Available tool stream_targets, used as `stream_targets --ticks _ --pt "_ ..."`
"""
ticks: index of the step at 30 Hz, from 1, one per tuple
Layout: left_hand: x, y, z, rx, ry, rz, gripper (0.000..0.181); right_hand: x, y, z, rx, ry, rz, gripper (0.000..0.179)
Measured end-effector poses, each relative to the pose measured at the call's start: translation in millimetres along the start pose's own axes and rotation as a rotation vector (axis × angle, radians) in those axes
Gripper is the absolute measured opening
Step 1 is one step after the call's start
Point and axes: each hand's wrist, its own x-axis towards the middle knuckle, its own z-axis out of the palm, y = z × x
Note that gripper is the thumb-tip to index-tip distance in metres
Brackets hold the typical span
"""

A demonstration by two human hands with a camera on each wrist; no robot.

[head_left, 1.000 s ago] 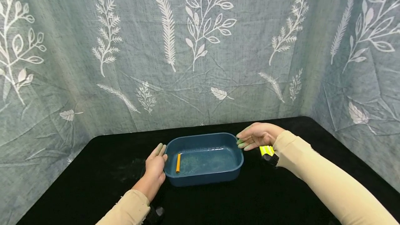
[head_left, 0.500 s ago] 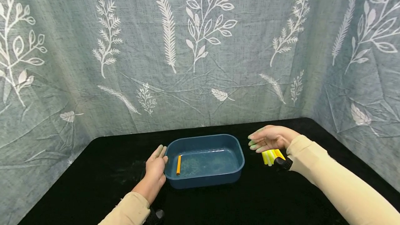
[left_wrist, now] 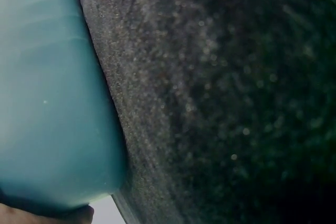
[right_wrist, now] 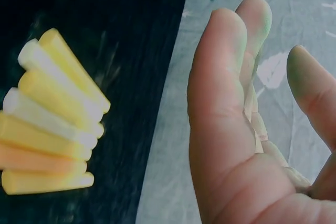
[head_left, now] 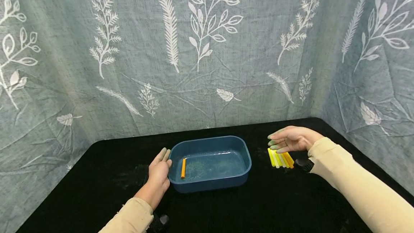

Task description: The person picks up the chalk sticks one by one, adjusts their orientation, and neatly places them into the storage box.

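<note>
A blue tub [head_left: 210,185] sits on a black surface [head_left: 226,211], its long sides facing 12 and 6 o'clock. Inside it, near the 9 o'clock wall, one orange chalk stick [head_left: 183,168] lies flat, running roughly from 12 to 6. Pale green smudges [head_left: 195,170] mark the tub's floor.

The left hand [head_left: 157,173] lies along the tub's 9 o'clock end, its fingers straight and released, pointing toward 1 o'clock. The left wrist camera is filled mostly by the tub's outer wall and the dark surface.

Well apart from the tub, at its 3 o'clock, a row of chalk sticks [head_left: 280,159] lies side by side; the right wrist camera shows seven, in yellow, white and orange, slightly fanned. The right hand [head_left: 294,139] is near this row, toward 1 o'clock from it, and in the head view covers some far tips. Its fingers are extended and released, pointing to 9 o'clock, their tips tinted green. Cream sleeves [head_left: 352,181] cover both arms. A grey-green cloth [head_left: 258,28] with white leaf prints hangs at 12 o'clock.
</note>
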Motion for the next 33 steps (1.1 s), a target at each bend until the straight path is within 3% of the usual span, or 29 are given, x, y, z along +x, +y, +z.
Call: stream_targets --ticks 25,33 --pt "-1.6 1.7 0.9 -0.017 -0.002 -0.029 0.059 -7.0 37.6 -49.5 -0.074 0.101 0.124 0.057" --pt "-1.2 1.3 0.3 -0.006 0.001 -0.023 0.059 0.1 49.9 -57.1 -0.083 0.150 0.139 0.052"
